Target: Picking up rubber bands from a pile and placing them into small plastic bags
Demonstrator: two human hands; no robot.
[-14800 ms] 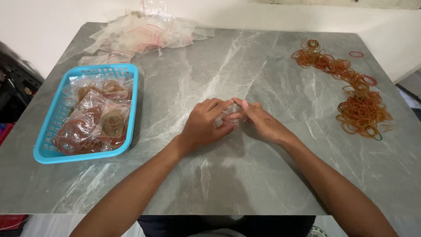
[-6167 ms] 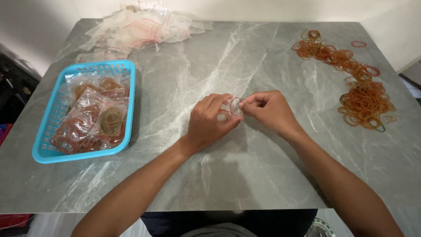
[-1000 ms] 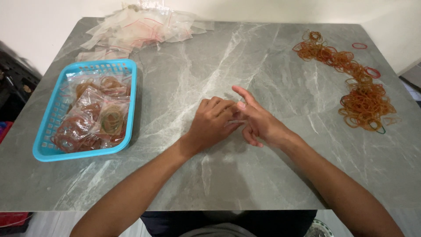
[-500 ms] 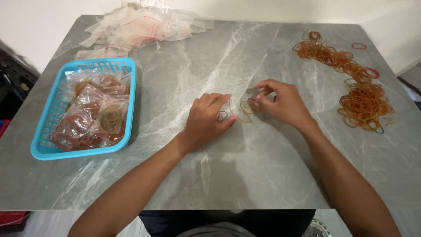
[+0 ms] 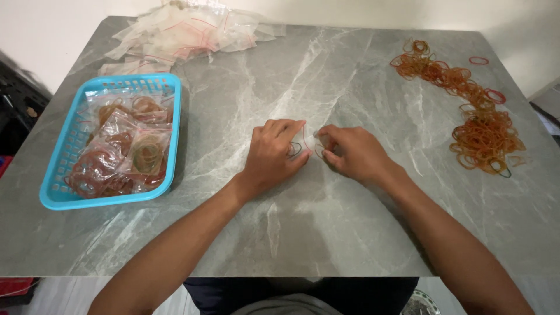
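My left hand [image 5: 273,153] and my right hand [image 5: 349,153] meet at the middle of the grey marble table [image 5: 280,233]. Between them lies a small clear zip bag [image 5: 305,142] with a red strip and a few rubber bands in it. The fingers of both hands pinch the bag's edges. A long loose pile of rubber bands [image 5: 473,119], mostly orange and brown, lies at the right side of the table, an arm's reach from my right hand.
A blue plastic basket [image 5: 58,188] at the left holds several filled bags of rubber bands [image 5: 125,154]. A heap of empty clear zip bags [image 5: 186,32] lies at the far left edge. A single red band [image 5: 479,60] sits far right.
My right hand has drawn back in toward the left hand and closed its fingers on the small bag; half a second ago it was set further right over a few bands.
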